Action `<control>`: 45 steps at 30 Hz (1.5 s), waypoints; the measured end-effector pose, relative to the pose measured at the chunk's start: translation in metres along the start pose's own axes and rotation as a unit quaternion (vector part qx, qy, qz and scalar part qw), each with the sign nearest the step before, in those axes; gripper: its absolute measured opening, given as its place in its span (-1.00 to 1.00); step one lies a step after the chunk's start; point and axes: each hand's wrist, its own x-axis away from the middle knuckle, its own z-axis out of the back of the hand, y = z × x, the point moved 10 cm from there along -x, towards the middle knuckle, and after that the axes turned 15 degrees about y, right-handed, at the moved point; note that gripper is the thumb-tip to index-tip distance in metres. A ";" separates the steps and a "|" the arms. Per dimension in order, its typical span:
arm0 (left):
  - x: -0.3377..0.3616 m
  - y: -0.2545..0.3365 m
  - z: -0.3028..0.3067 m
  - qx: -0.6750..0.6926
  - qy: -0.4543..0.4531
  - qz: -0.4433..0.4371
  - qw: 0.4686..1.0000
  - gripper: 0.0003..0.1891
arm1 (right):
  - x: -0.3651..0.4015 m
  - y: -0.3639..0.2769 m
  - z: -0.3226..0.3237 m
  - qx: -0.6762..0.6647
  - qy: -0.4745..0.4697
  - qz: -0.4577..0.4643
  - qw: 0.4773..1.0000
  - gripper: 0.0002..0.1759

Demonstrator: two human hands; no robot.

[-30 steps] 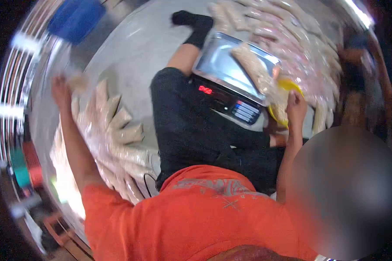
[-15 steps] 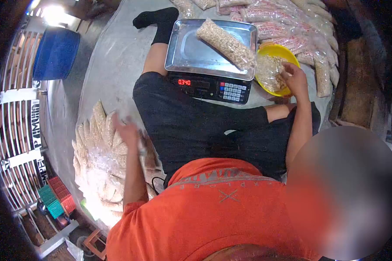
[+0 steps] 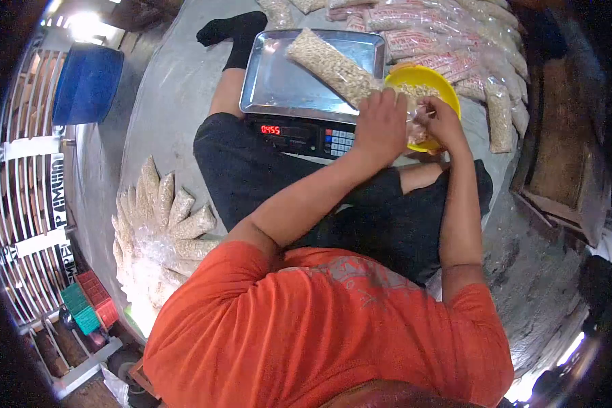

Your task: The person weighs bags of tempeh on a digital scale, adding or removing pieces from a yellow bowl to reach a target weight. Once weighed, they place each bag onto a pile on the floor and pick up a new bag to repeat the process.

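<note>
A clear plastic bag (image 3: 330, 64) filled with pale, chunky pieces lies slantwise across the metal tray of a digital scale (image 3: 268, 129), which reads 0.455. Its loose end reaches over a yellow bowl (image 3: 449, 88) holding more of these pieces. My left hand (image 3: 382, 126) is closed around the bag near its mouth, back of the hand upward. Beside it, above the bowl, my right hand (image 3: 443, 126) has its fingers curled at the bag's clear plastic end. The fingertips of both hands are partly hidden.
Filled bags (image 3: 160, 224) fan out in a pile on the floor at left. More bags with red print (image 3: 415, 41) are stacked at the upper right. A blue barrel (image 3: 88, 81) stands at the far left, above green and red crates (image 3: 81, 309). My crossed legs (image 3: 265, 163) border the scale.
My left hand has swung from the left pile over to the bag's mouth. My right hand stays at the bowl, its fingers now at the bag's end. The reading rose from 0.340 to 0.455.
</note>
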 end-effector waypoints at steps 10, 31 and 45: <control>0.005 -0.055 -0.006 0.179 0.053 0.155 0.970 -0.78 | 0.007 -0.051 -0.024 -0.242 -0.046 -0.048 0.968 -0.68; -0.017 -0.074 0.016 0.231 0.034 0.133 0.963 -0.45 | 0.044 -0.120 -0.015 -0.178 0.125 0.156 0.963 -0.68; -0.032 -0.147 0.041 0.165 0.092 -0.061 0.980 -0.69 | 0.015 -0.152 -0.071 0.215 0.024 0.234 0.948 -0.64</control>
